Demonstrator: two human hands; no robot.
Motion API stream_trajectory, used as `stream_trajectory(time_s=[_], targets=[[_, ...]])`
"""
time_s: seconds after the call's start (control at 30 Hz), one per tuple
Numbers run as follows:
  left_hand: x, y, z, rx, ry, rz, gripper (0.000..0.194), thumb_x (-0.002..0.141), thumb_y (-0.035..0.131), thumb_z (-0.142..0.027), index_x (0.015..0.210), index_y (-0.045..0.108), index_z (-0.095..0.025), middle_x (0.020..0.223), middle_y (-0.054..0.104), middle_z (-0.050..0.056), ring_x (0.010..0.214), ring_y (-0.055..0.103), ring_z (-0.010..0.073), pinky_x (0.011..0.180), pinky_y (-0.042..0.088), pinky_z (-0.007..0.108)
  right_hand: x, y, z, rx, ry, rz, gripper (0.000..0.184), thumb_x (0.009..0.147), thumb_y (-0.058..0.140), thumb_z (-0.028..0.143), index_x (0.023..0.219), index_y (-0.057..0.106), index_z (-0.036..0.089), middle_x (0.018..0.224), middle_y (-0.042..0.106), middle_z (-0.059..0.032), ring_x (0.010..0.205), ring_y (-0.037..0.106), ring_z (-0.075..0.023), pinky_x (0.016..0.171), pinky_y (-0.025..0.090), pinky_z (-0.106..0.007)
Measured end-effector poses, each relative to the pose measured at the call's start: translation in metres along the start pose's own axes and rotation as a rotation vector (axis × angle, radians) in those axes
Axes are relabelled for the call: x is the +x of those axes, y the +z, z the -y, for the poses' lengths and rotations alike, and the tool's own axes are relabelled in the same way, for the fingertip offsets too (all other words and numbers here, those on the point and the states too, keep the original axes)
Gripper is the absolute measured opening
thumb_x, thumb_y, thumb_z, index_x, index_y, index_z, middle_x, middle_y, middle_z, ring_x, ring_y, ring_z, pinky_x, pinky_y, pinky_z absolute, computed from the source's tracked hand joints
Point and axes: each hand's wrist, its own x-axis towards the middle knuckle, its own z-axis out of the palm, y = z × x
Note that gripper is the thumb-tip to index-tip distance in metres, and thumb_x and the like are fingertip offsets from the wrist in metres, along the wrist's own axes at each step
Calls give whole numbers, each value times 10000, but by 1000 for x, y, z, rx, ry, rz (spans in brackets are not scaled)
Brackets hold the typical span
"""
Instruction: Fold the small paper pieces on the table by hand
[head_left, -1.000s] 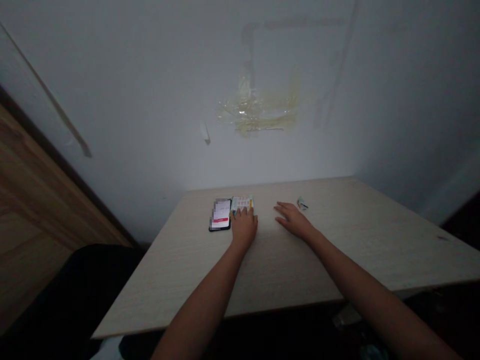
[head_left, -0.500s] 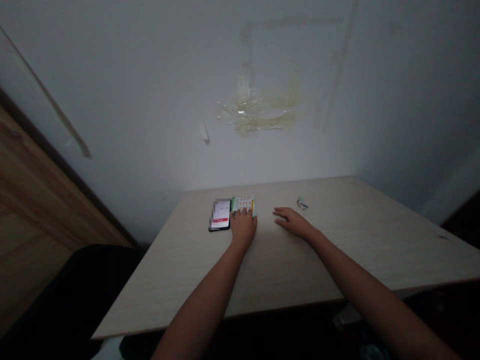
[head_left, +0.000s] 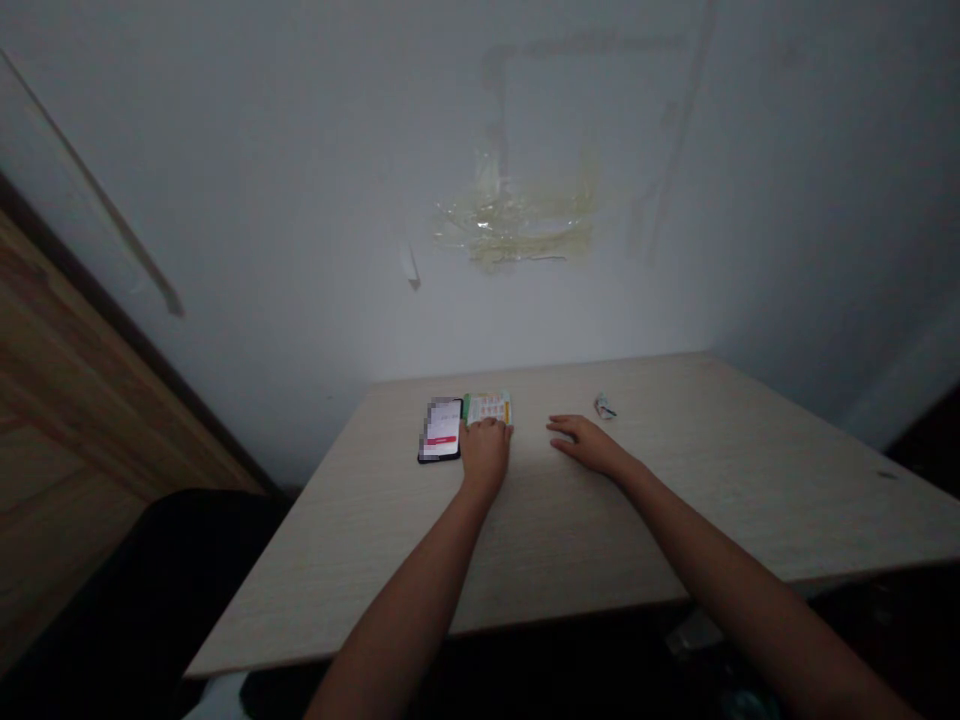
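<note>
My left hand (head_left: 486,458) is at the near edge of a flat printed packet (head_left: 487,406), with its fingers curled in and the thumb at the left side. The packet lies flat, pale with a green left edge and a yellow strip on the right; its near part is hidden under the hand. A phone (head_left: 442,432) with a lit screen lies just left of the hand. My right hand (head_left: 585,442) rests on the table with fingers apart, holding nothing. Beyond it sits a small crumpled wrapper (head_left: 604,407), apart from the fingers.
The pale wooden table (head_left: 570,540) meets a white wall (head_left: 315,200) at the back. Clear tape (head_left: 525,230) is stuck on that wall. At the left are a dark chair-like shape (head_left: 172,560) and a wooden panel (head_left: 67,380).
My left hand's fingers have drawn in from lying over the packet to a curl at its near edge, uncovering more print. The right hand has stayed nearly still.
</note>
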Motion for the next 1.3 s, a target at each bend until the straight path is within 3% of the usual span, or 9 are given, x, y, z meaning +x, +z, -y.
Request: stream_trajectory(time_s=[0.43,0.87,1.1,1.2,1.3], targets=[[-2,-2,-12,-266,112,-66,268,966,522,-400,1007,750,-266,1208,693,33,1187,558,208,1154,236,467,2,-2,16,250,-9,-82,430,895,504,220,1312,605,221,1256,673,-84,1196,596,-217,1087,413,-438],[-2,5,-13,-357,170,-33,229,933,576,-423,951,768,-299,1231,679,28,1217,536,225,1166,199,530,9,-1,14,243,-45,-22,435,726,493,67,1039,755,217,1111,737,-68,1081,652,-214,1044,444,-422],[-2,6,-9,-234,68,5,391,1006,388,-435,1266,621,-259,1393,589,71,1342,448,272,1154,194,616,9,1,2,233,126,-95,395,712,546,89,1031,763,172,1102,734,-92,1068,653,-225,1034,450,-394],[-3,10,-7,-147,31,15,460,1003,365,-450,1367,534,-225,1445,538,104,1375,405,312,1131,222,639,7,-2,1,199,184,-105,352,742,535,106,1003,769,144,1048,745,-110,998,669,-223,957,484,-355],[-4,12,-6,-90,20,41,486,995,361,-470,1362,541,-207,1439,541,118,1375,395,351,1115,221,660,5,-9,6,119,219,-132,282,778,534,152,918,778,134,943,757,-106,881,676,-219,839,498,-317]])
